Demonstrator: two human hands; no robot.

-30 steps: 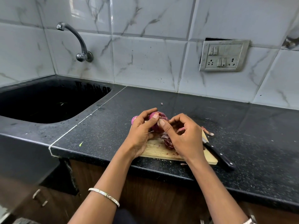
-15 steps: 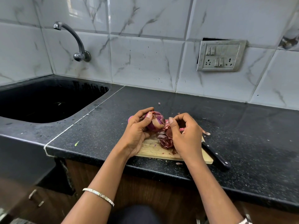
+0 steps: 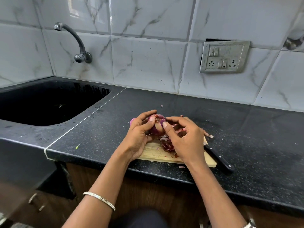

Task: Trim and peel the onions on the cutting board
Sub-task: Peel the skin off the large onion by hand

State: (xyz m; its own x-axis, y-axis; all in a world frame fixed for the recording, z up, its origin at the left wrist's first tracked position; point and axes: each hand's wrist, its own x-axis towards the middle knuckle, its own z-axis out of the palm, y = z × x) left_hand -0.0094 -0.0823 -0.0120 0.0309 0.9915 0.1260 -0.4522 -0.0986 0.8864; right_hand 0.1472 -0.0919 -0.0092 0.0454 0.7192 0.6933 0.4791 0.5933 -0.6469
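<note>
Onion (image 3: 157,127) sits raised just above the far left part of the wooden cutting board (image 3: 154,152), cupped in the left hand (image 3: 139,135), whose fingers and thumb curl round it from the left side. Its skin is partly off: pale purple flesh shows on the near face, and a patch of dry reddish skin clings at the top. The right hand (image 3: 184,139) meets the onion from the right, its thumb tip pressed against the bulb's near side and its forefinger reaching over the top, so that the two digits pinch at the skin; the other fingers are loosely curled above the board. A second onion (image 3: 133,121) shows as a small pink curve behind the left hand, off the board's far left corner; how much of it is peeled cannot be told. Loose peels (image 3: 167,144), dark red and curled, lie heaped on the middle of the board beneath the right hand, and another scrap (image 3: 209,134) lies at the board's right edge. A black-handled knife (image 3: 219,159) lies along the board's right side, its handle on the dark speckled counter (image 3: 246,137) and pointing toward the counter's front edge, its blade mostly hidden behind the right wrist. The board itself rests close to that front edge. Left of the board, well apart, is a black sink (image 3: 41,106), with a metal tap (image 3: 74,41) on the tiled wall above it. Up on the wall to the right of the board is a switch plate (image 3: 224,56). A silver bangle (image 3: 99,199) circles the left forearm.
</note>
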